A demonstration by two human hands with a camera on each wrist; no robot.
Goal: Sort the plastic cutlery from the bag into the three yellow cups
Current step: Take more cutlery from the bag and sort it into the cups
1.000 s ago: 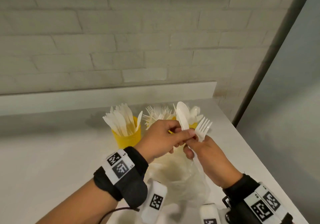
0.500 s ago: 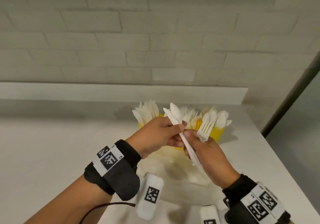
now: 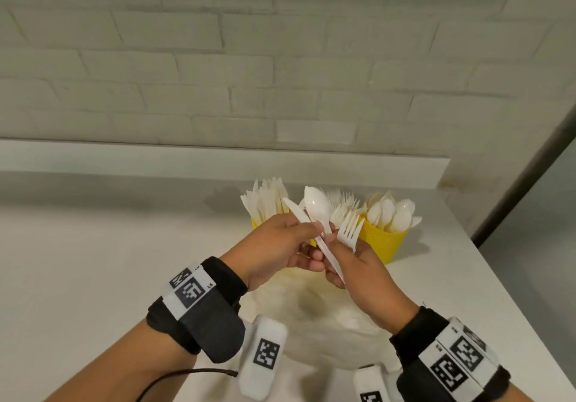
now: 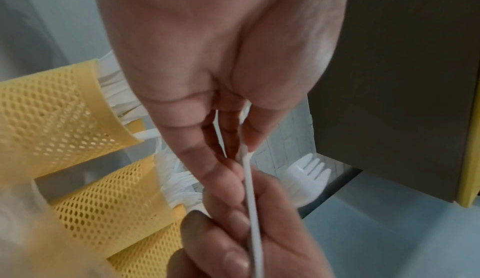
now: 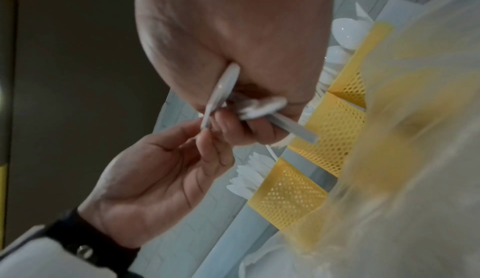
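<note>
A white plastic spoon (image 3: 317,207) and a white plastic knife (image 3: 296,212) are held up in the air above the bag (image 3: 314,311), in front of the 3 yellow mesh cups. The left hand (image 3: 280,246) pinches them between thumb and fingertips just below the spoon's bowl, while the right hand (image 3: 363,272) has its fingers curled round the lower part of the handles and also holds a white fork (image 3: 349,230), tines up, beside the thumb. In the left wrist view a thin white handle (image 4: 251,200) runs down from the left fingers into the right hand; which piece it belongs to is hard to say.

The cups stand in a row near the worktop's back right corner. The left cup (image 3: 256,224), mostly hidden behind the left hand, holds knives (image 3: 265,197); the middle cup, almost wholly covered by the hands, shows only its forks (image 3: 343,204); the right cup (image 3: 385,242) holds spoons (image 3: 391,211). The clear plastic bag lies on the white worktop (image 3: 93,261) just in front of the cups, under both hands, near the front edge.

Both wrists wear black straps carrying white blocks with black-and-white markers (image 3: 190,288). A pale brick wall (image 3: 280,59) rises behind a low ledge at the worktop's back edge.
</note>
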